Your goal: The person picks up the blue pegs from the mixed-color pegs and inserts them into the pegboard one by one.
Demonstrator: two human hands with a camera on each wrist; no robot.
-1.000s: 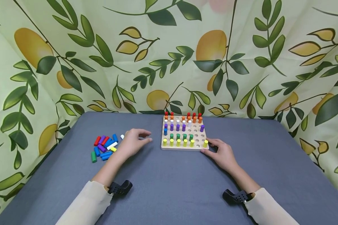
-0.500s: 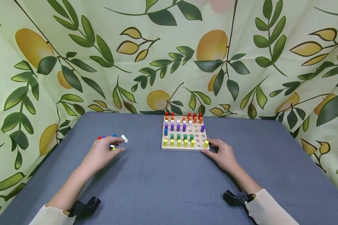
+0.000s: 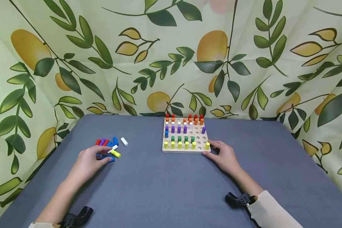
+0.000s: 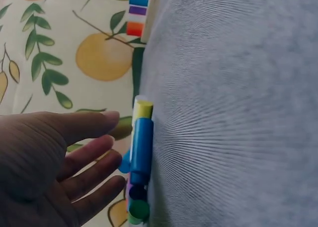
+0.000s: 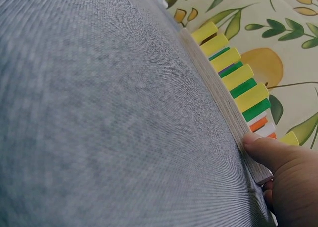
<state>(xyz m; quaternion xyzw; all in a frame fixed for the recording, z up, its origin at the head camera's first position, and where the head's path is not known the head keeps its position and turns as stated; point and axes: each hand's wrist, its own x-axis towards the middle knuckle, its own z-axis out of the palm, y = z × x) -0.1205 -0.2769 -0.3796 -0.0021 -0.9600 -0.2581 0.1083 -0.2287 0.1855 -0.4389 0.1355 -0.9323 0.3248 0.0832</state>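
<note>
Over a heap of coloured pegs on the left hovers my left hand (image 3: pixel 86 160), thumb and fingers apart with nothing held between them. A yellow peg (image 3: pixel 115 154) and a blue peg (image 4: pixel 142 145) lie near its fingertips; the hand hides part of the heap. My right hand (image 3: pixel 225 156) grips the near right corner of a wooden pegboard (image 3: pixel 185 152), its thumb (image 5: pixel 263 146) on the front edge. Rows of red, orange, white, purple, green and yellow pegs stand upright in the board, with a single blue peg (image 3: pixel 166 134) at the left and several bare holes.
A white peg (image 3: pixel 124 141) lies slightly apart from the heap. The grey cloth (image 3: pixel 159 190) covers the table, and a leaf-patterned curtain (image 3: pixel 171 63) hangs behind its far edge. Each wrist carries a black camera mount (image 3: pixel 239 199).
My left hand has moved left from near the board to the heap of pegs, its fingers still apart. The right hand stays on the board's corner.
</note>
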